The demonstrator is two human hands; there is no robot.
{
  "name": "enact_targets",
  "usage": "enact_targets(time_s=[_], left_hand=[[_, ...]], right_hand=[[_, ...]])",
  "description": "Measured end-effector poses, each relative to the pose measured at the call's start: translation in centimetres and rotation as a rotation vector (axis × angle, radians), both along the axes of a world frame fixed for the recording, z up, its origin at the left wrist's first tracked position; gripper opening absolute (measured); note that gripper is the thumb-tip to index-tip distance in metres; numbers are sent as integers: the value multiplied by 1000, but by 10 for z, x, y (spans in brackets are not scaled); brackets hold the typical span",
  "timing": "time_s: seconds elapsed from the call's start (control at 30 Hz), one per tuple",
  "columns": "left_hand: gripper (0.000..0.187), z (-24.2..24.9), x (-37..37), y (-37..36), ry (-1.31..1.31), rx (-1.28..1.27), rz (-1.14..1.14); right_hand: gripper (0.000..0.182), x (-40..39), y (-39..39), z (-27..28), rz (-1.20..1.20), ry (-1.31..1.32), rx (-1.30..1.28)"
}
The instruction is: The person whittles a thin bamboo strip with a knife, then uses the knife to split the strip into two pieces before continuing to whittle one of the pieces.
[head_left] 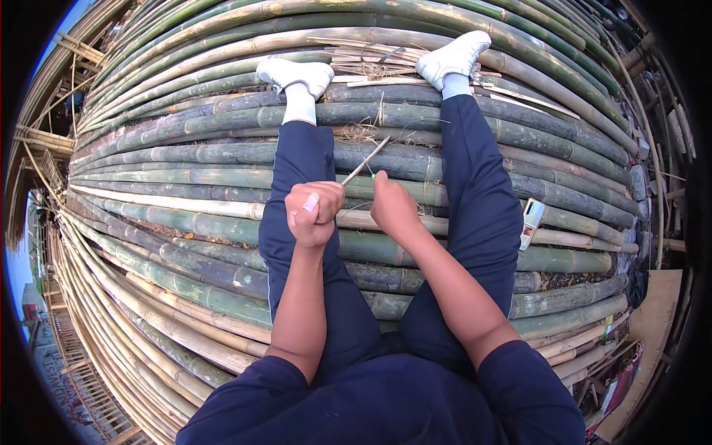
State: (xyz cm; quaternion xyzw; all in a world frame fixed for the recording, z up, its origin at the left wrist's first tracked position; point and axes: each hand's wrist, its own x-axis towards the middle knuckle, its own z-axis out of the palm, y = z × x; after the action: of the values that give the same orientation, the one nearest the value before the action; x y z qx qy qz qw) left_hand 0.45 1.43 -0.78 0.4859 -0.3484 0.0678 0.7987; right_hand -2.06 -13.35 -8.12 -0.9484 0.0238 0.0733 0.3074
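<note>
My left hand [315, 213] is closed in a fist around a thin bamboo strip [368, 158], whose free end slants up and to the right between my legs. Just right of it, my right hand [395, 205] grips a small knife [365, 160]; its narrow blade crosses the strip, and a bit of green shows by my thumb. Most of the knife's handle is hidden in my fingers. Curly bamboo shavings [356, 132] lie on the poles beyond my hands.
I sit on a wide layer of bamboo poles [215, 154], legs stretched out. Split bamboo strips [378, 58] lie between my white shoes [300, 74]. A phone [532, 219] rests beside my right knee. Thinner poles [111, 297] run along the left, and a wooden board [653, 319] is at the right.
</note>
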Motion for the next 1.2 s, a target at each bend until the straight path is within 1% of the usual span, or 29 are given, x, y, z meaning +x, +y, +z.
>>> enact_targets(time_s=[0.03,0.07,0.1,0.13,0.2,0.23,0.33,0.37,0.47,0.6,0.7,0.8,0.87,0.9,0.97,1.0,1.07,1.1,1.17,1.2], left_hand=[[46,0,-2,0,-5,1,-3],[46,-2,-3,1,7,3,8],[46,-2,-3,3,19,7,19],[46,-3,0,4,13,15,15],[46,-5,1,5,19,-32,22],[46,-5,2,5,24,-31,26],[47,-3,2,2,-10,-30,8],[47,-4,0,1,-8,-35,16],[47,-6,2,6,-8,-51,38],[48,-9,9,21,7,-85,57],[48,-10,10,22,-9,-80,56],[48,-10,8,22,-12,-71,42],[48,-11,7,20,-18,-70,32],[48,-9,7,16,-22,-66,24],[47,-8,5,10,-21,-64,16],[47,-7,5,7,-24,-67,16],[47,-5,3,2,-35,-35,1],[47,-1,2,-2,-30,-12,-3],[47,2,-1,-6,-20,-1,-12],[46,2,-2,-6,-12,18,-21]], right_hand=[[15,14,-11,-32,-30,-46,33],[15,25,-20,-47,-60,-94,69],[18,31,-27,-40,-45,-89,47],[18,29,-25,-16,-50,-95,55],[24,13,-15,50,-18,-64,82],[29,2,-7,63,9,-112,83],[28,-14,16,60,-17,-120,16],[27,-10,16,44,-45,-198,64],[26,10,10,28,-16,-226,115],[26,17,20,26,12,-232,135],[29,18,25,23,-16,-263,86],[29,16,21,24,-15,-254,124],[24,15,13,27,55,-161,219],[24,13,9,27,53,-169,218],[19,6,3,22,91,-167,343],[19,6,0,15,92,-169,339],[17,7,-5,-4,110,-481,345],[17,9,-8,-9,111,-479,339],[22,16,-13,-21,127,-5,883],[22,15,-15,-11,130,-3,880]])
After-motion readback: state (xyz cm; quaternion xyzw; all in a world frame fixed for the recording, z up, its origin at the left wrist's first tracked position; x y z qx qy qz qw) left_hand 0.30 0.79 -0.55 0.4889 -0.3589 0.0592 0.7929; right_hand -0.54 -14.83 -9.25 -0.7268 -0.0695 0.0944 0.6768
